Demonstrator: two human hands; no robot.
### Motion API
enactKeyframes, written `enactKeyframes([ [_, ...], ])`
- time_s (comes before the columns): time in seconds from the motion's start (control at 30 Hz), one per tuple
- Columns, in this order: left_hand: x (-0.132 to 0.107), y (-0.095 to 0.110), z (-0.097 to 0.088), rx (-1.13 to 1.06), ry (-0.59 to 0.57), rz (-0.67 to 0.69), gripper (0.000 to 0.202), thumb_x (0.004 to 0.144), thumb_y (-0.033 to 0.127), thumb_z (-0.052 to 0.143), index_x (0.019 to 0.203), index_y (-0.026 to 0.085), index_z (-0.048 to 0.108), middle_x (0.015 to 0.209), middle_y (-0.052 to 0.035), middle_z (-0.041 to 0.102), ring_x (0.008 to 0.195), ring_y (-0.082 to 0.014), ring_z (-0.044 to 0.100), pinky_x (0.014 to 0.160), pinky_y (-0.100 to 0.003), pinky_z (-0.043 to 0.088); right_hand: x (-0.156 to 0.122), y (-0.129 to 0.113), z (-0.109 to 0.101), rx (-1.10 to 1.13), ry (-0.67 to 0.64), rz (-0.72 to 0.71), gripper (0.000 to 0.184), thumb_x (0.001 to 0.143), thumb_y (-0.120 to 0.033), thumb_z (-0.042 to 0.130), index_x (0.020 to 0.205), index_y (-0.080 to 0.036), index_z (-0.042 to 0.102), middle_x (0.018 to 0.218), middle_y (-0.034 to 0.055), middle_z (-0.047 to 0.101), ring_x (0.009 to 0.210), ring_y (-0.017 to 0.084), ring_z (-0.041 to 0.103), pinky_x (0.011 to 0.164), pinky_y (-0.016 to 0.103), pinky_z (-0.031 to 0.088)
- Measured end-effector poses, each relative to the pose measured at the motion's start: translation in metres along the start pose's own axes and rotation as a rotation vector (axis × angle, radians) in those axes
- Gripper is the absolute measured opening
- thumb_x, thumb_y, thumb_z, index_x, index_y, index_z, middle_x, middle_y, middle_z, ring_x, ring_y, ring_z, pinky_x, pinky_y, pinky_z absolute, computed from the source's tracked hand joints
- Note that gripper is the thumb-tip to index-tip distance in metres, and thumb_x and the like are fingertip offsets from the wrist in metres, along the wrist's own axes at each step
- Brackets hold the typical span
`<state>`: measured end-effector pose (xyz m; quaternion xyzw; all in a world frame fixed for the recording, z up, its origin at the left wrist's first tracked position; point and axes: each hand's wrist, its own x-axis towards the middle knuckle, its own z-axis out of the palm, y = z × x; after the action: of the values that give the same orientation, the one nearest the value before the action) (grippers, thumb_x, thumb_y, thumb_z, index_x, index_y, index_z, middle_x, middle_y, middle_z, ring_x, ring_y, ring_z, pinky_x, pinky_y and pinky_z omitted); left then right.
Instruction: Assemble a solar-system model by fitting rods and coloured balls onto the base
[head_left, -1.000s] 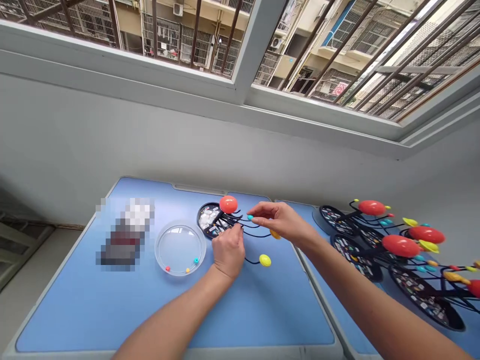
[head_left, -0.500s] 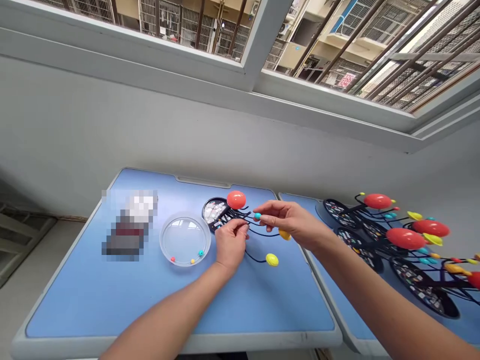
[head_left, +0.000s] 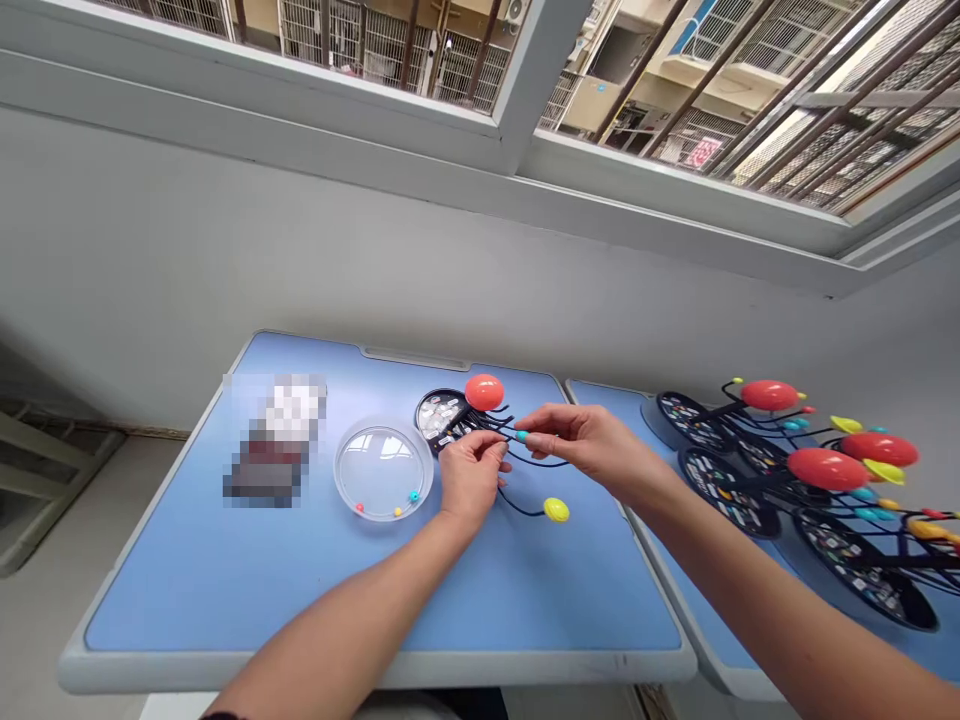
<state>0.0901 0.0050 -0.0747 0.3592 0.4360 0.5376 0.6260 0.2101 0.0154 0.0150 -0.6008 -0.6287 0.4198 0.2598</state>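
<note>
A small turquoise bead [head_left: 521,437] is pinched between the thumb and forefinger of my right hand [head_left: 585,437]. It meets the tip of a thin black stem, though I cannot tell whether the stem has entered it. My left hand [head_left: 471,478] is closed, fingertips together on one of the black stems [head_left: 495,424]. These stems fan out from a round black base [head_left: 439,412] with a patterned top, partly hidden by my left hand. A large red ball [head_left: 484,392] stands above the base. One stem curves toward me and ends in a yellow ball [head_left: 556,510].
Left of my hands stands a clear round dish [head_left: 384,428] holding a few small beads. A blurred-out item [head_left: 274,440] lies farther left on the blue table [head_left: 300,590]. Several similar models with red balls [head_left: 826,469] crowd the adjoining table at right.
The turquoise bead in my right hand has come up to the stem tip, close to my left fingertips. The whole view has shifted slightly.
</note>
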Motion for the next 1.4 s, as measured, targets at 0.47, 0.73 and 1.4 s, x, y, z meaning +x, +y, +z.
enactKeyframes([
  [0.47,0.002,-0.003,0.001,-0.042,-0.023,-0.012,0.013,0.071,0.009,0.055,0.077,0.012,0.066,0.058,0.0011,0.057,0.051,-0.0086,0.057,0.039,-0.015,0.046,-0.001,-0.004,0.009,-0.291,0.053,-0.086,0.02,0.064,-0.034,0.059,0.074,-0.017,0.066,0.063,0.0023,0.064,0.058,0.015,0.056,0.055,0.026,0.044],
  [0.73,0.003,-0.001,0.002,-0.062,0.027,-0.031,0.013,0.068,0.007,0.057,0.066,0.013,0.068,0.049,0.0027,0.057,0.047,-0.0081,0.056,0.047,-0.018,0.048,-0.003,-0.009,0.015,-0.548,0.145,-0.201,0.014,0.066,-0.029,0.053,0.065,-0.02,0.065,0.058,0.0001,0.066,0.047,0.012,0.052,0.046,0.022,0.039],
  [1.4,0.006,-0.004,0.005,-0.059,0.048,0.0,0.019,0.07,0.006,0.052,0.061,0.013,0.067,0.059,0.0028,0.05,0.048,-0.0063,0.055,0.042,-0.015,0.044,0.003,-0.007,0.019,-0.723,0.146,-0.282,0.03,0.075,-0.04,0.048,0.059,-0.02,0.064,0.046,-0.0016,0.057,0.04,0.011,0.045,0.042,0.021,0.033],
])
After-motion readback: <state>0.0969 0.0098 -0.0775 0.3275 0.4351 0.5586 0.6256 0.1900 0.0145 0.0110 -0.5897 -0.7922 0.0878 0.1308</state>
